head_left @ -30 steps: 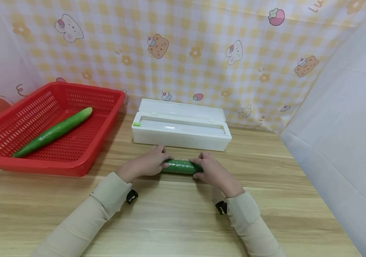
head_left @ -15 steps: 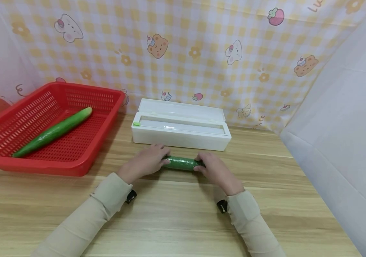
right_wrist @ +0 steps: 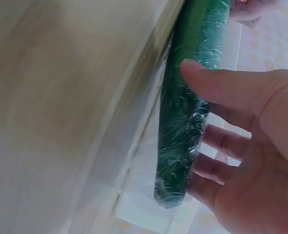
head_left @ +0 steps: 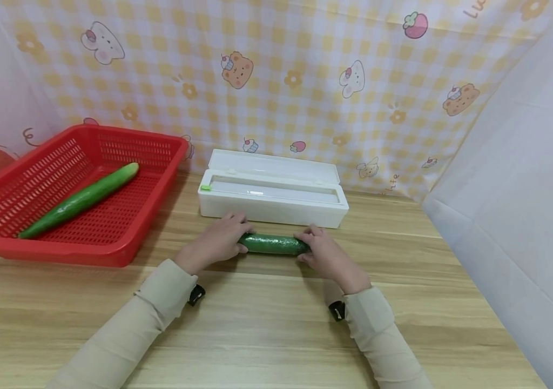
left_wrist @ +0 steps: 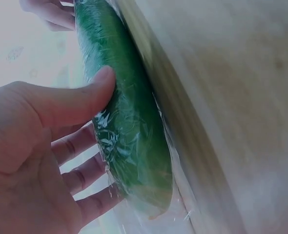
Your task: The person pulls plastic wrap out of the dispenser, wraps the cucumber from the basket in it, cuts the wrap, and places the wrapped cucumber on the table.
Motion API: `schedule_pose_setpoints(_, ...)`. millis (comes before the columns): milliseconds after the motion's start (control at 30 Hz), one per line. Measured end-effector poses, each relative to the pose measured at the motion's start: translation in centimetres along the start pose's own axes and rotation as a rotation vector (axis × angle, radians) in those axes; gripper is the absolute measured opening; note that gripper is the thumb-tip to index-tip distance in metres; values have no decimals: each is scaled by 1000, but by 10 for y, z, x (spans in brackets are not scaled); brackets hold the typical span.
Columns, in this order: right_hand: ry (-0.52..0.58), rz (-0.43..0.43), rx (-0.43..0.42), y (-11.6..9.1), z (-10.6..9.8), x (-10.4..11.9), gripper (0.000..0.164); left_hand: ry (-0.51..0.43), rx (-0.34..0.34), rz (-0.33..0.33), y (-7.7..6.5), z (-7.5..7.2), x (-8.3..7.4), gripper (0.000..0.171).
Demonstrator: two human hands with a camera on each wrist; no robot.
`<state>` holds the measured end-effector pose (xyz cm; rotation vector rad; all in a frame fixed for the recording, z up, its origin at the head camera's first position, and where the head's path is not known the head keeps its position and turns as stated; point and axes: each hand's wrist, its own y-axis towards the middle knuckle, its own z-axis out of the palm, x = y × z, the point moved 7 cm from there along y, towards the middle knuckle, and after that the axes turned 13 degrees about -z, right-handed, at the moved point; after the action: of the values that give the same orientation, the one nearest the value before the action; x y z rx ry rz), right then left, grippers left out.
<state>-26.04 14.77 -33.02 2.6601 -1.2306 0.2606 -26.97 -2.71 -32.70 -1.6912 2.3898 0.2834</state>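
Green cucumber (head_left: 274,245) in the head view, lengthwise from left to right, on the table (head_left: 262,329) or just above it, hard to tell which. At its left end, left hand (head_left: 217,242), part-closed, with a hold between thumb and fingers; at its right end, right hand (head_left: 327,256), in a matching hold. Near on the far side, white box (head_left: 271,210) with lid (head_left: 276,165) tipped back and green tab (head_left: 206,188) at the left; farther off, checked cloth (head_left: 296,111). Well to the left, red basket (head_left: 128,251) with second cucumber (head_left: 79,207) slanting inside. From the left wrist, thumb on one face, fingers spread along the other, clear film (left_wrist: 115,144) wrinkled and loose past the tip. From the right wrist, thumb again across one face, fingers parted behind, film creased around the end.
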Motion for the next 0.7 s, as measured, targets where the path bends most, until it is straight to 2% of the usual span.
schedule_pose_setpoints(200, -29, -34, -22, 1, -1, 0, 45, 26, -26, 14, 0, -2, 0, 38)
schedule_pose_setpoints(433, 43, 4, -36, 1, 0, -9, 34, -107, 10, -41, 5, -1, 7, 31)
schedule_pose_setpoints(567, 80, 30, -38, 1, 1, -13, 24, -109, 13, -38, 6, -1, 9, 21)
schedule_pose_setpoints(700, 99, 22, -44, 0, 2, -14, 22, -127, 12, -24, 8, -1, 10, 16)
